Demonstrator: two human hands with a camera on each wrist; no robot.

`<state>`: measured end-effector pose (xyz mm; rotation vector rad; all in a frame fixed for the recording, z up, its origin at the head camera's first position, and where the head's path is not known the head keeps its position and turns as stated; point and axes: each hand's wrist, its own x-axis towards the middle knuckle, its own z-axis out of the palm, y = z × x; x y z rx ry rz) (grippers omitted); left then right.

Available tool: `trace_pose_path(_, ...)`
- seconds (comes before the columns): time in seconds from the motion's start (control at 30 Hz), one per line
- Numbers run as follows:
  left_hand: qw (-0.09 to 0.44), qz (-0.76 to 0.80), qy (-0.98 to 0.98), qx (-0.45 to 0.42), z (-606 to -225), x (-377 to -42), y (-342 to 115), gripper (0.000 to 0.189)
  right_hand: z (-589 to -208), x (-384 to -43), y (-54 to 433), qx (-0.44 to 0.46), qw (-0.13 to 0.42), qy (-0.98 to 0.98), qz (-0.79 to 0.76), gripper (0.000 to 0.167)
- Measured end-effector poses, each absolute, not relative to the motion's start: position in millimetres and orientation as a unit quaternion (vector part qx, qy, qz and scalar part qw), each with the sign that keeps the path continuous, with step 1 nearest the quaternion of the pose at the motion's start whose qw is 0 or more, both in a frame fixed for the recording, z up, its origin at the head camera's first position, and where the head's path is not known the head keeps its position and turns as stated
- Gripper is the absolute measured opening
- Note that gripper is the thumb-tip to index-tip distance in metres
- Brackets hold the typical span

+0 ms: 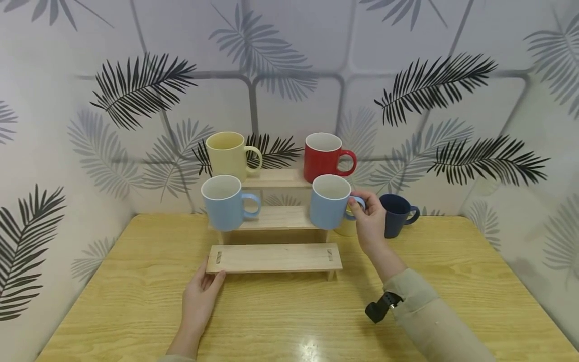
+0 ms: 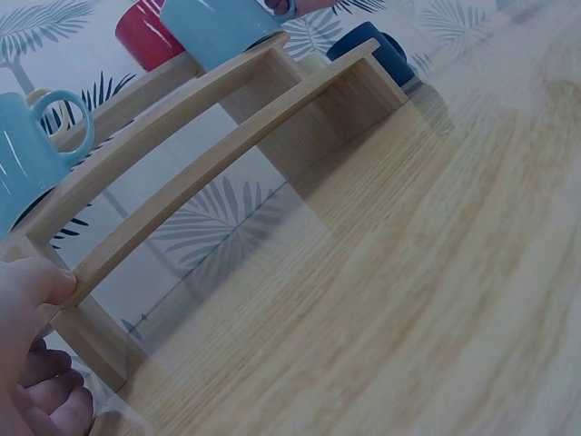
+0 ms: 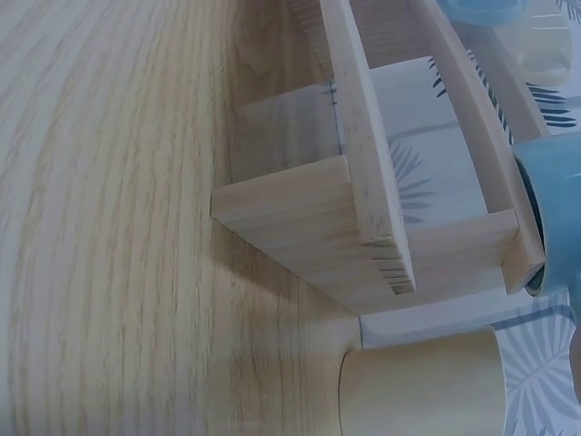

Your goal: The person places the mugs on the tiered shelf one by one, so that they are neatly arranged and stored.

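Observation:
A three-step wooden rack [image 1: 276, 258] stands on the table. My left hand [image 1: 201, 296] grips the left end of its lowest step, thumb on the front edge in the left wrist view. At the right end of the middle step is a light blue mug [image 1: 329, 203]; my right hand [image 1: 372, 221] pinches its handle. Another light blue mug [image 1: 223, 203] sits at the left end of that step, handle to the right. On the top step are a pale yellow mug [image 1: 226, 156] at left and a red mug [image 1: 322, 158] at right.
A dark blue mug [image 1: 394, 216] stands on the table [image 1: 149, 281] right of the rack, behind my right hand. Beside the rack's right end is a pale yellow mug [image 3: 422, 386], mostly hidden in the head view. A patterned wall [image 1: 289, 60] rises behind the table.

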<state>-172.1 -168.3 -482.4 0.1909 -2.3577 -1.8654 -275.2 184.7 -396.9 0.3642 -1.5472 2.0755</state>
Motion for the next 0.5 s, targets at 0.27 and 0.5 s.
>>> trace_pose_path(0.27,0.068,-0.615,-0.783,0.064,-484.1,-172.0,-167.3,0.075,-400.5,-273.9,180.4,0.136,0.288,-0.563,0.762,0.011)
trace_pose_path(0.5,0.066,-0.616,-0.782,0.066,-482.9,-172.5,-168.2,0.076,-400.0,-273.2,178.1,0.145,0.296,-0.569,0.754,0.008)
